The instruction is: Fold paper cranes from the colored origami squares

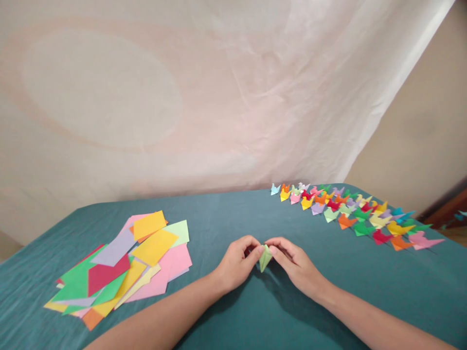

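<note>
Left grip (238, 262) and right grip (298, 266) both closed down to thumb-and-finger pinches, each on one side of the same green paper (265, 259). Paper is a small pointed diamond, tip toward the near edge, mid-worktop (226, 214); can't tell if the tip touches down. Looks part-folded: layers and creases in, no bird shape yet, so shaping seems left on this one. Forearms come in from the near edge, angled inward, wrists low, remaining fingers curled. Toward the left edge, loose pile of flat sheets (109, 273), unfolded. Rows of finished birds (380, 221), many colours, run from far edge along right edge.
</note>
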Demonstrator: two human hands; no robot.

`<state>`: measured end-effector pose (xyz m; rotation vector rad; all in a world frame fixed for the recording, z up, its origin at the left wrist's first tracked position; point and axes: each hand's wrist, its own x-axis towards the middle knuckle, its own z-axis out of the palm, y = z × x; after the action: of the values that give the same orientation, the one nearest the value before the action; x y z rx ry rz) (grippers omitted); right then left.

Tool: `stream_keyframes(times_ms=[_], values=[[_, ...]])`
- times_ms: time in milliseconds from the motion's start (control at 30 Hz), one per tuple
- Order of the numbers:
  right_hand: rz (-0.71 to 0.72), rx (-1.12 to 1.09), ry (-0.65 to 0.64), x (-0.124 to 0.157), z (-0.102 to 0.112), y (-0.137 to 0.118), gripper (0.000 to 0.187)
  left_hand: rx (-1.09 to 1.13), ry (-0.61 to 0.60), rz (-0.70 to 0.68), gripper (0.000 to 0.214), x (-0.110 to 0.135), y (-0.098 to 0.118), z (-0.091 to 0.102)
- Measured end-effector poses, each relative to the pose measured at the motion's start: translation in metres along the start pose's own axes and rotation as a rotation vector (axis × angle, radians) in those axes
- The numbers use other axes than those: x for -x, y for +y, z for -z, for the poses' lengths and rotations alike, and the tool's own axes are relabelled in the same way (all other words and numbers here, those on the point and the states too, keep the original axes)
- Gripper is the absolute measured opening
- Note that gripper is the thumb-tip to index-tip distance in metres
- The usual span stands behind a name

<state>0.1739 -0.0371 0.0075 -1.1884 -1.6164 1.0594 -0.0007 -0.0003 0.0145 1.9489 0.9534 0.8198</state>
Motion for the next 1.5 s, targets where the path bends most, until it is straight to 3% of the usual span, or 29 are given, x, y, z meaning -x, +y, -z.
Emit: stream_keyframes(times_ms=[267,467,633,767,1000,1167,1500], values=[[0.011,-0.009,-0.02,-0.003,0.0,-0.003,0.023,0.071,0.062,0.023,0.022,-0.001,-0.003,0.0],[0.145,0.173,-0.07,-0.008,-0.009,-0.013,0.023,0.039,0.105,-0.03,0.019,-0.001,-0.001,0.002],[0.204,0.172,-0.052,-0.014,-0.012,-0.008,0.007,0.03,0.107,-0.042,0.019,-0.002,-0.002,0.003],[0.256,0.157,-0.08,-0.014,-0.007,-0.007,0.011,0.043,0.089,-0.051,0.02,-0.003,-0.004,0.004],[0.188,0.045,-0.021,-0.012,-0.008,-0.001,0.024,0.049,0.089,-0.053,0.02,-0.005,-0.005,0.005],[0.179,-0.013,-0.014,-0.016,-0.006,0.007,0.016,0.034,0.079,-0.051,0.022,-0.004,-0.004,0.003],[0.182,0.082,-0.006,-0.018,-0.005,0.005,0.011,0.116,0.119,-0.014,0.024,-0.007,-0.011,0.004]])
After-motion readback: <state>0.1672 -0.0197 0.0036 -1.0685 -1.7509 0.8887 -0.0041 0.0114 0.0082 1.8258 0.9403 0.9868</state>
